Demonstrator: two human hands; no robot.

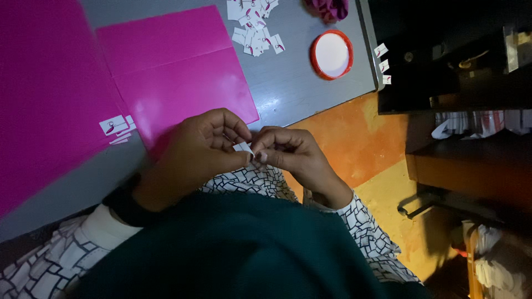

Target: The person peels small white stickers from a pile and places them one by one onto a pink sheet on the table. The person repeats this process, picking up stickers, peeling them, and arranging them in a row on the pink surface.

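Head view has me looking straight down at a tiny white paper slip (244, 148), pinched between both sets of fingertips just off the near edge of the grey table (288, 83), over the person's lap. Left hand (202, 149) has thumb and forefinger pressed together on the slip's left side, other fingers curled in; right hand (291, 152) nips the opposite side the same way, knuckles bunched. I honestly can't tell if the slip is being folded, peeled or torn, it's too small and a bit blurred. Biggest risk, I'd say: it's held over the lap and not over the table, so any slip of the grip drops it into the dark green cloth (244, 254) or down onto the orange floor (354, 138), and good luck spotting it in this light. Pulling unevenly could also rip it crooked. Moving outward, the pink sheets (183, 66) lie just beyond the hands, with a few more white slips (116, 127) sitting near the left one's edge; a sleeve brushing past could sweep those off. Farther back there's a loose pile of slips (256, 25) and a red-rimmed round lid (331, 53) close to the table's right edge, and three slips (383, 63) are stuck on the dark unit beside it. A bump there scatters everything.
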